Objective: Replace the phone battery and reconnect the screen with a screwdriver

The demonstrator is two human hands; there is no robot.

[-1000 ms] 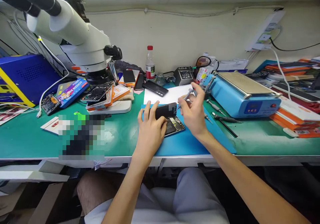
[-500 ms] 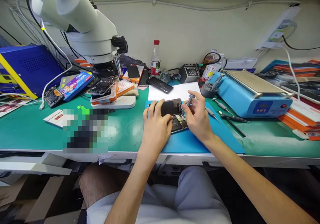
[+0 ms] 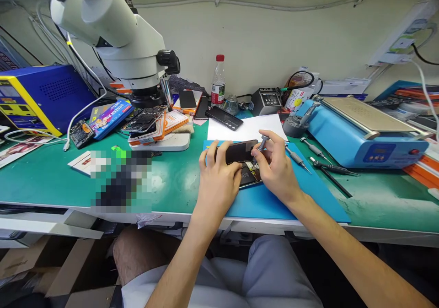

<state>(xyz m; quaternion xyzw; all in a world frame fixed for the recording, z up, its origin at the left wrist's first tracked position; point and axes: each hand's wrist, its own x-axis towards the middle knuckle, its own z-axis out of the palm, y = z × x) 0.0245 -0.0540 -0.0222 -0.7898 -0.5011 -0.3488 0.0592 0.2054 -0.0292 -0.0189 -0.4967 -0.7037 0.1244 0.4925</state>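
Screwdriver (image 3: 263,143) over an open phone (image 3: 247,178)

The right hand (image 3: 279,170) pinched the screwdriver between thumb and fingertips; its tip I couldn't see. The left hand (image 3: 219,175) gripped the raised screen (image 3: 240,153), thumb in front. The phone lay on a blue mat (image 3: 270,207), nearer its left edge. A microscope (image 3: 132,51) loomed near the tabletop's (image 3: 178,180) back edge.

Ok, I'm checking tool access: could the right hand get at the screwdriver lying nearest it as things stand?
Probably yes: the screwdriver lies close beside the right hand, with nothing visible between them, though that hand would likely have to put down the gray tool it holds first.
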